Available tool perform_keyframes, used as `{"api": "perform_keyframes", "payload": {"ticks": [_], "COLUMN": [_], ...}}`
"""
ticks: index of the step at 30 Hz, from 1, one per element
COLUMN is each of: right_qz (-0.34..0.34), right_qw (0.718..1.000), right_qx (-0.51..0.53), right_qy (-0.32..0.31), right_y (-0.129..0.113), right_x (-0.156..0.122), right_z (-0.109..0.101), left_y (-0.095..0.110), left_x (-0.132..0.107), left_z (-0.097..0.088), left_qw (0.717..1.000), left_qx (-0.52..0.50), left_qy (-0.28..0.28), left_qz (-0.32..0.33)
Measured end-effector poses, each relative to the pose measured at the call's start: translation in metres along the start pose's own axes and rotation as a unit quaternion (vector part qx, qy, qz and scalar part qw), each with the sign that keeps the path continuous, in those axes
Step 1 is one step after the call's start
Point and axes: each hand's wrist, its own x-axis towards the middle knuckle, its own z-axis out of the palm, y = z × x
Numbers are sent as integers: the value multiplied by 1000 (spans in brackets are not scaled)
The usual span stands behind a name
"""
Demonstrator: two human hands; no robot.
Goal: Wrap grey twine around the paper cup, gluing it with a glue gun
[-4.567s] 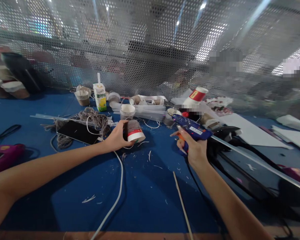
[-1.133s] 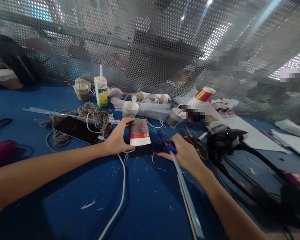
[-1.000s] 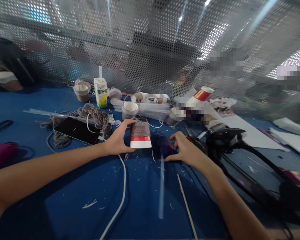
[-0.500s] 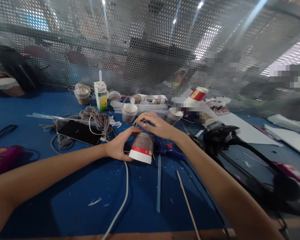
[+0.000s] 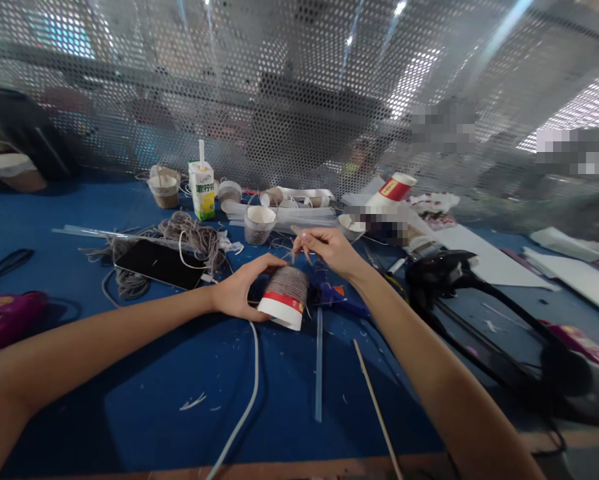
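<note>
My left hand [image 5: 240,291] grips an upturned paper cup [image 5: 284,301], tilted toward me, wrapped in grey-brown twine with a red band and white rim. My right hand [image 5: 329,249] hovers just above the cup's far end, its fingers pinched on the end of a thin strand of twine at the cup's top. The blue glue gun [image 5: 340,298] lies on the blue table [image 5: 129,393] right behind the cup, with a clear glue stick [image 5: 318,363] reaching toward me.
A black phone [image 5: 158,263] and a twine tangle [image 5: 189,233] lie at left. Behind are a milk carton [image 5: 202,190], several paper cups [image 5: 258,223], and a perforated metal screen. A black stand [image 5: 459,280] sits right, a thin wooden stick [image 5: 376,407] near front.
My right hand laid the glue gun down on the table, then moved up over the cup and now pinches the twine at its top. The cup tilted toward me.
</note>
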Motion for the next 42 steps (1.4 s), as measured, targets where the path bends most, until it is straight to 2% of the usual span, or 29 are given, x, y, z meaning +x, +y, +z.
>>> {"api": "perform_keyframes", "payload": {"ticks": [2, 4, 9, 12, 14, 17, 20, 26, 32, 35, 37, 39, 42], "right_qz": [29, 62, 155, 158, 139, 110, 99, 93, 90, 65, 24, -42, -137], "right_qw": [999, 997, 977, 959, 956, 972, 989, 995, 991, 993, 989, 972, 932], "right_qx": [21, 38, 18, -41, -62, -43, -7, 24, 28, -10, -75, -164, -262], "right_qy": [6, -16, -148, -233, -250, -202, -108, 27, 90, 102, 126, 164, 211], "right_y": [0, -2, -14, -20, -22, -20, -18, -19, -20, -19, -20, -24, -32], "right_x": [-4, -6, 3, 11, 13, 6, -10, -47, -57, -57, -59, -63, -72], "right_z": [1, 1, 0, 0, 0, 1, 2, 8, 11, 11, 11, 12, 15], "left_y": [1, 1, 2, 1, 1, 1, 2, 1, 2, 6, 7, 8, 7], "left_x": [1, 1, 1, -1, -2, -1, 0, -2, -1, 0, -1, -2, -4], "left_z": [0, 0, -1, -1, -1, -1, -1, -1, -1, -1, 0, 1, 3], "left_qw": [1000, 1000, 999, 998, 998, 999, 998, 990, 984, 983, 984, 986, 991], "left_qx": [8, 15, 9, 17, 27, 25, 6, -21, -20, -16, -13, -11, -12], "left_qy": [-3, -12, -52, -54, -49, -45, -39, -69, -90, -89, -84, -72, -55], "left_qz": [6, 12, 7, 9, 11, -7, -45, -123, -153, -160, -159, -151, -126]}}
